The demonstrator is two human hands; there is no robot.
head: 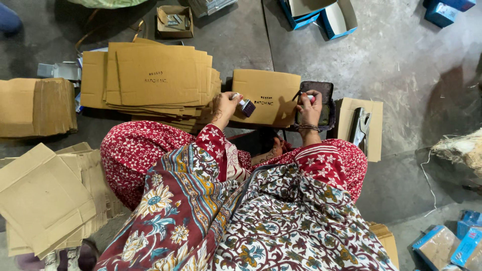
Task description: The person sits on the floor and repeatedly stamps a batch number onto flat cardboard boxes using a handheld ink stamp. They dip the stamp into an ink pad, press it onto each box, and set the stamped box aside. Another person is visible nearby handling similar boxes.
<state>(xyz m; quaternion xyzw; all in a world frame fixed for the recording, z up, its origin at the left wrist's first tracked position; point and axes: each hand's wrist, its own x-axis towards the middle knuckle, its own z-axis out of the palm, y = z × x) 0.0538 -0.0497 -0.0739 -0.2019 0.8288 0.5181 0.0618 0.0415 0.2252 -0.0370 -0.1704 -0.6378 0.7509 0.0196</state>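
Observation:
My left hand grips a small stamp with a dark face, held at the left edge of a flat brown cardboard sheet lying on the floor in front of me. That sheet bears small dark printed marks. My right hand holds a second small stamp with a pink top over a dark ink pad tray just right of the sheet. A fanned pile of similar marked cardboard sheets lies to the left, touching my left wrist area.
More flattened cardboard stacks lie at far left and lower left. A metal tool rests on a cardboard piece at right. A small open box sits at the back, and blue boxes lie on the concrete floor.

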